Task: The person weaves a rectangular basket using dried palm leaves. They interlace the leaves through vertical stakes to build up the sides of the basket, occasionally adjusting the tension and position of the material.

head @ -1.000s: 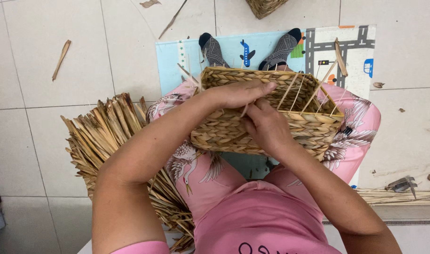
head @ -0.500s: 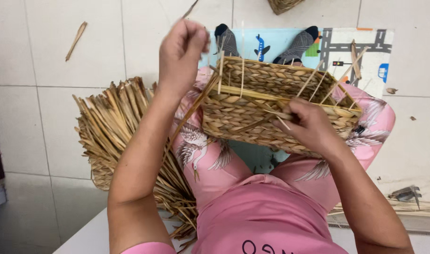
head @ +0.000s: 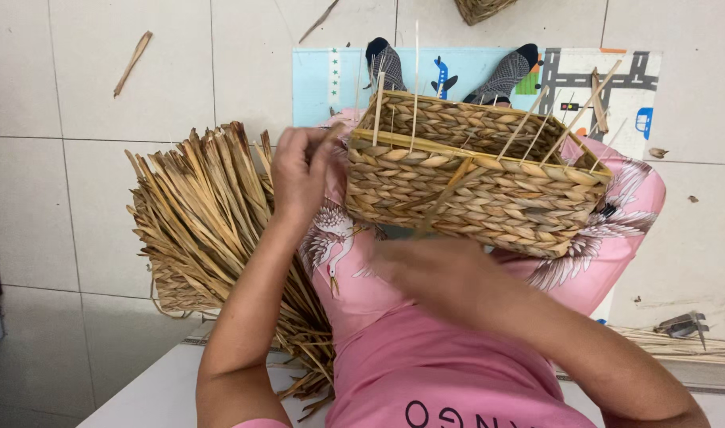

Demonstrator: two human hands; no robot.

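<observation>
Basket: we see the woven basket [head: 477,186] resting on our lap, on the pink trousers [head: 608,238]. It is tilted, with the open top turned away from us and the long side wall facing us.
Change: half a second ago our left hand was raised high above the basket's left corner; now it is low, beside that corner. Our right hand was on the right part of the near wall; now it is below the wall, nearer to our body.
Meaning: we judge that one pull of a strand is finished and the hands go back for the next stitch of the weaving.
Left hand: our left hand [head: 299,170] is curled, and the fingertips pinch a thin strand at the basket's left edge.
Right hand: our right hand [head: 434,277] is blurred by movement, so we cannot tell if it is open or closed. A loose strand [head: 445,198] runs slanted over the wall above it.
Inside the basket: no objects are visible inside. Only thin upright stakes [head: 414,87] stand out from the rim.
Bundle: a bundle [head: 212,214] of dry leaves lies on the tiled floor [head: 85,198], at our left side.
Mat: a play mat [head: 330,75] lies under our socked feet [head: 449,63].
Far edge: part of another basket [head: 481,9] shows at the top.
</observation>
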